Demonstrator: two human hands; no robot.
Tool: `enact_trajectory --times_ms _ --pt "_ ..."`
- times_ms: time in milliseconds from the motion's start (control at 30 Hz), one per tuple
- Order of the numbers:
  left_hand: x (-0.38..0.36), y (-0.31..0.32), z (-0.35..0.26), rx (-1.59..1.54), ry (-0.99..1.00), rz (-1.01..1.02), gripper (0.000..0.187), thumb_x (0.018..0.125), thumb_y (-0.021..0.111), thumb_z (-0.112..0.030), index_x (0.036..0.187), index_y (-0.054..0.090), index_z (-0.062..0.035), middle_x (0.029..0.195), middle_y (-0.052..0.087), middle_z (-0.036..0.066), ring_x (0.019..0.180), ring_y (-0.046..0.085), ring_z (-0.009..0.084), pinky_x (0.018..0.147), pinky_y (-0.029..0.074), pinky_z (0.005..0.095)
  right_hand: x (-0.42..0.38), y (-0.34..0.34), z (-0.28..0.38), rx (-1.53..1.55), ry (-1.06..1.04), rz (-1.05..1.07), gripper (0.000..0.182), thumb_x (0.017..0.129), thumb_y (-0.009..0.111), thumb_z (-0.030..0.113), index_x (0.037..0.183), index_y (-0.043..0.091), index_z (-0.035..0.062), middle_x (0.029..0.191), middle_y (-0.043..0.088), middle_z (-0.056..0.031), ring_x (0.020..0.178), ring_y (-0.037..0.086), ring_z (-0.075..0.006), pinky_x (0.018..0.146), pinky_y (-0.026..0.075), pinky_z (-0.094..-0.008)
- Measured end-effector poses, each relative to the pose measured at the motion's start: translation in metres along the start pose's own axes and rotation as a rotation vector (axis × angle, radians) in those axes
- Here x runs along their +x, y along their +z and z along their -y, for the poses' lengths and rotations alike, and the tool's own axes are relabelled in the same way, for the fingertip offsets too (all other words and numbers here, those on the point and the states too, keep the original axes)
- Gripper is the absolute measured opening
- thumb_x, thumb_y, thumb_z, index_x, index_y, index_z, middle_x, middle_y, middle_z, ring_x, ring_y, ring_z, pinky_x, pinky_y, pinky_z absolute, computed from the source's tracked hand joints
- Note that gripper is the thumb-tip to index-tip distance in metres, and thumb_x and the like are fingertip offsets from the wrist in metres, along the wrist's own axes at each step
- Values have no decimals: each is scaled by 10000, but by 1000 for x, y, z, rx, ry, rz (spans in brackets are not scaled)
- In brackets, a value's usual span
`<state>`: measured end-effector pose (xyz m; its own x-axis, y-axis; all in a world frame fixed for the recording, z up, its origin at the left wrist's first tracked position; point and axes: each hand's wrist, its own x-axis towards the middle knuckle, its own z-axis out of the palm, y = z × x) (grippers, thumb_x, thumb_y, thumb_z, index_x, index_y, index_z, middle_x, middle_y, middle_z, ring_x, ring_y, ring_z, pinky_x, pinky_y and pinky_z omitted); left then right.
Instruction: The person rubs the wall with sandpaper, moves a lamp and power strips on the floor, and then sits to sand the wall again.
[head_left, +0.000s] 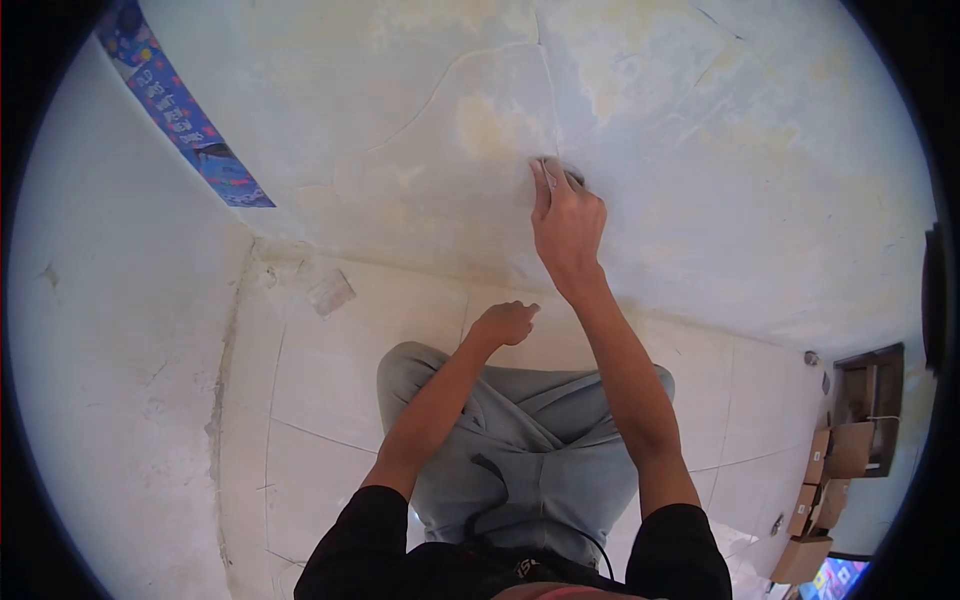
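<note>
My right hand [568, 220] is raised against the cracked, stained wall [660, 150], its fingers closed round a small dark object [574, 177] that touches the wall. Most of that object is hidden by the fingers. Lower and to the left, my left hand [508, 323] hangs over the floor in front of my knees, with its fingers curled and the index finger partly out. Whether anything is inside the left hand cannot be made out. Thin crack lines run down the wall above my right hand.
My crossed legs in grey trousers [540, 400] rest on the tiled floor [330, 390]. A clear flat piece [331, 292] lies near the left corner. A blue printed strip [185, 110] hangs on the wall. Cardboard boxes [803, 558] and a wooden frame [850, 385] stand far right.
</note>
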<state>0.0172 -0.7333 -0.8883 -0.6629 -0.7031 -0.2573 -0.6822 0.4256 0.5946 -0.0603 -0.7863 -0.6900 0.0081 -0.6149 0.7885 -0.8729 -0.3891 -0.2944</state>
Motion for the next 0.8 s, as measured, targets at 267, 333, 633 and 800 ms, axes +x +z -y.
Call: enact_trajectory --times_ms 267,333,633,800 --pt "2 11 13 -25 48 28 458 929 487 -226 1360 437 -79 1164 582 259 1083 568 411 925 454 492 30 -13 23 3 41 76 191 945 560 196 888 640 32 694 624 -165 621 612 -361 560 489 -445" --pt "4 12 17 -14 99 -57 441 913 510 -220 1325 463 -71 1138 598 250 1062 581 417 907 468 492 11 -9 11 -44 67 151 220 949 548 223 866 630 36 706 623 -168 629 607 -381 584 491 -463" --pt "-54 -1 -15 -227 66 -267 408 923 539 -190 1305 486 -57 1174 598 245 1052 596 382 869 479 467 -135 -71 -37 357 411 185 302 919 591 276 921 683 -12 718 631 -243 658 641 -381 626 475 -434" --pt "-107 4 -86 -755 71 -550 428 958 533 -196 1372 466 -110 1211 603 132 1023 599 278 847 494 381 -157 -87 -41 539 622 186 342 896 633 323 1005 702 6 881 706 -205 825 699 -310 741 519 -375"
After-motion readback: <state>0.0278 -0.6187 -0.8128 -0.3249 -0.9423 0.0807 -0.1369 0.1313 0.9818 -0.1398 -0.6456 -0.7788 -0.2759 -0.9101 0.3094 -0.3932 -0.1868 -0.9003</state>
